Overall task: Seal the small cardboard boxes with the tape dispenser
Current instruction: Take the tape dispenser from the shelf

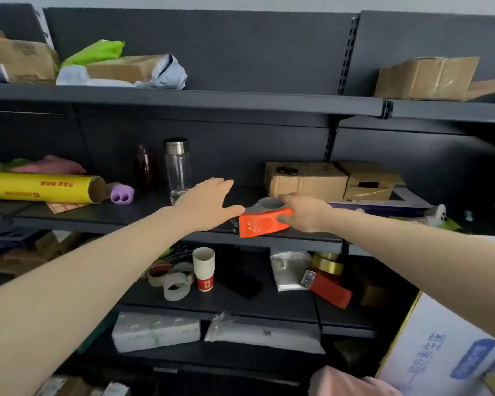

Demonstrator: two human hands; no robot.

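Note:
An orange tape dispenser [259,222] with a toothed cutter at its left end lies at the front edge of the middle shelf [143,212]. My right hand [303,214] grips it from the right, thumb below and fingers over its grey roll. My left hand [209,205] hovers just left of it, fingers straight and spread, thumb near the cutter. Two small cardboard boxes [306,180] [369,181] sit behind the dispenser on the same shelf. More cardboard boxes stand on the top shelf at the left [26,61], middle [123,68] and right [426,78].
On the middle shelf are a clear glass bottle [179,170], a dark bottle [146,167], a yellow wrap roll [40,187] and a purple holder [122,193]. The lower shelf holds tape rolls [175,281], paper cups [204,270] and a red box [330,290]. A white carton [440,347] stands at the lower right.

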